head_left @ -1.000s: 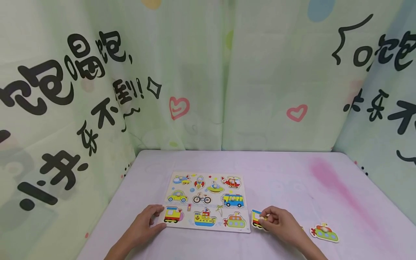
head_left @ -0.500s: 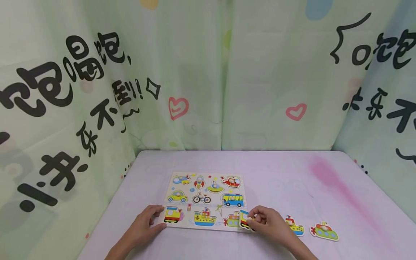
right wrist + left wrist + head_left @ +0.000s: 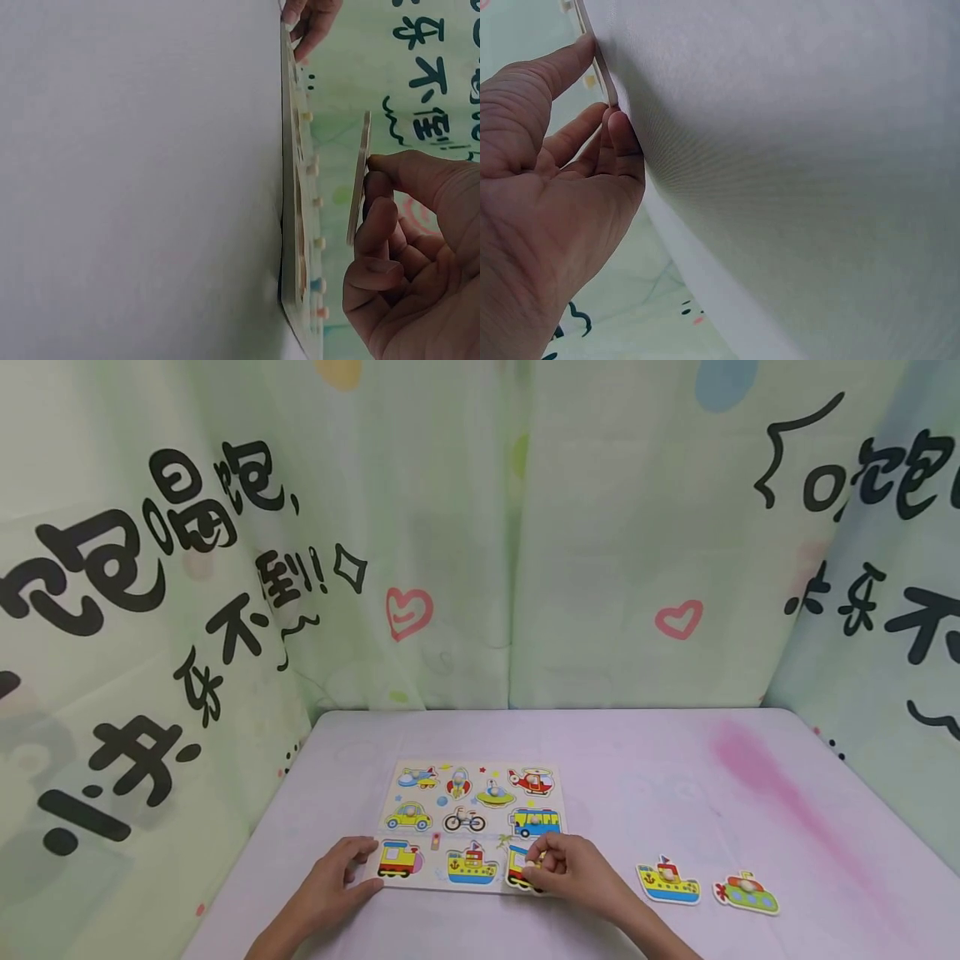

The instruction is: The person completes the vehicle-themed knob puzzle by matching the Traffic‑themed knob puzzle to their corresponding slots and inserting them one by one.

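A wooden knob puzzle board [image 3: 435, 870] lies flat on the table, with vehicle pictures in three rows. At its lower left corner my left hand [image 3: 340, 878] holds the edge, thumb on the front side and fingers along the left side. My right hand [image 3: 576, 870] pinches a train puzzle piece [image 3: 516, 865] between thumb and fingers. In the right wrist view the train piece [image 3: 360, 184] stands apart from the board, raised over it. The hand and piece cover the board's lower right picture. A train picture [image 3: 399, 858] and a boat picture [image 3: 471, 863] show in the bottom row.
To the right of the board lie a boat piece [image 3: 669, 883] and a submarine piece [image 3: 747, 893]. Knobbed pieces such as the bus [image 3: 534, 822] sit in the upper rows. A printed curtain [image 3: 585, 568] surrounds the table [image 3: 637, 760].
My right hand has carried the train piece leftward from beside the board to over its lower right part, uncovering the boat piece on the table. My left hand stays at the corner.
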Available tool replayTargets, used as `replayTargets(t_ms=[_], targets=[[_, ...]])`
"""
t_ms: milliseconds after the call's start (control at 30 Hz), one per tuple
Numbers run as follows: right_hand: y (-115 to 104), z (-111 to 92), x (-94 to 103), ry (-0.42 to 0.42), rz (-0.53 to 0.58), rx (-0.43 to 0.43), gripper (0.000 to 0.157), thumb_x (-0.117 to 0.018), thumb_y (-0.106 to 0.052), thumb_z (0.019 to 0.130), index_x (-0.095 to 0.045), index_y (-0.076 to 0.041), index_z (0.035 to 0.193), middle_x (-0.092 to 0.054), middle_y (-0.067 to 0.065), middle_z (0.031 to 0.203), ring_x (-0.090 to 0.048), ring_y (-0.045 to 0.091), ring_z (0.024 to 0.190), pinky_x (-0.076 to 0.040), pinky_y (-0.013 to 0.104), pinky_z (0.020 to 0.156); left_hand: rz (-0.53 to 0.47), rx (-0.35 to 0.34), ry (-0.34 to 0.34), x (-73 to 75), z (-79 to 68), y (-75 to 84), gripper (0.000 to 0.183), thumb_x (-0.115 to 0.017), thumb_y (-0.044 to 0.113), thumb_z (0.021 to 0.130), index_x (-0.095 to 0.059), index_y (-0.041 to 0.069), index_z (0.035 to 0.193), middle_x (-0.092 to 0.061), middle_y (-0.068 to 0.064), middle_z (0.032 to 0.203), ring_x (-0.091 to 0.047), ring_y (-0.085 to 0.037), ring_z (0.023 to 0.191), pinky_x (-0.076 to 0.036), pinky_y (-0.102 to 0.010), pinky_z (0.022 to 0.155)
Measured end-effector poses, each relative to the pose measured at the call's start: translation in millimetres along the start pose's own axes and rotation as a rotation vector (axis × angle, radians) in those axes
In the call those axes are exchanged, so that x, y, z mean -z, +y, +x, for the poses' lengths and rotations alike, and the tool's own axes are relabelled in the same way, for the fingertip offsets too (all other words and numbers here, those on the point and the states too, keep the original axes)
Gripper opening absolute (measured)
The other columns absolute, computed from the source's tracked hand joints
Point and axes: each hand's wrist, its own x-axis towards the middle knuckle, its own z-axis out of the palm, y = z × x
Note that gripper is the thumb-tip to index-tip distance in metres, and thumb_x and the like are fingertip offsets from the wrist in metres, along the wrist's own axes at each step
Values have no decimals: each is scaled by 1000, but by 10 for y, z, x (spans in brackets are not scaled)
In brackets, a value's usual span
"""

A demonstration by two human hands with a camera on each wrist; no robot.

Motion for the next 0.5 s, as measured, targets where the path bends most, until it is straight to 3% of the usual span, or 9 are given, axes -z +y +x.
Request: replayTargets(t_ms=[233, 500], targets=[[-87, 131, -221, -53, 72, 14, 18, -78, -19, 91, -66, -5, 95, -59, -3, 69, -49, 1, 56, -40, 18, 53, -4, 2, 1, -12, -12, -17, 56, -87, 18, 81, -63, 7, 131, -61, -5, 129, -54, -16, 100, -52, -32, 82], [-170, 262, -433, -57, 25, 71, 17, -78, -21, 91, -67, -8, 92, -55, -7, 67, -45, -1, 55, -38, 17, 53, 5, -1, 7, -12, -2, -13, 57, -87, 19, 81, -63, 7, 132, -61, -4, 128, -54, -15, 100, -51, -29, 82]])
